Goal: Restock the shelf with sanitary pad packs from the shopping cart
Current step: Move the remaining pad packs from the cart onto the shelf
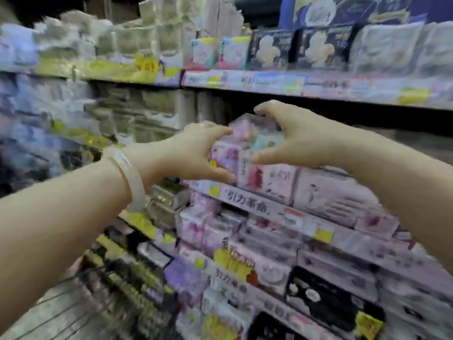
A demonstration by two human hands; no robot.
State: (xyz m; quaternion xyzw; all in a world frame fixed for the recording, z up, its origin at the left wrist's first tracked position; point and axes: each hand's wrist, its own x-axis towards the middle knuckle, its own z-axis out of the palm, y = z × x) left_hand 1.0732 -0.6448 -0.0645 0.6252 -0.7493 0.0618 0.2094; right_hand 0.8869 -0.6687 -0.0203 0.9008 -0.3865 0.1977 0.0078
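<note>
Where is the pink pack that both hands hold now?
In the head view, centre: the pink pack sits between left hand and right hand, above the middle shelf's pink packs.

One head-worn camera, looking forward and slightly down at store shelving from close range.

We see everything from a single wide-angle view worn on the head; no second view shares the scene. It faces the shelf unit (282, 207) at an angle, so the rows run from far left to near right and tilt across the frame. Both forearms reach in from the bottom corners, and the left hand (196, 153) and right hand (294, 136) meet near the frame's centre, close to the lens. Shelves fill the view from top to bottom. Edges bend with the wide lens, and the left side is heavily blurred.
</note>
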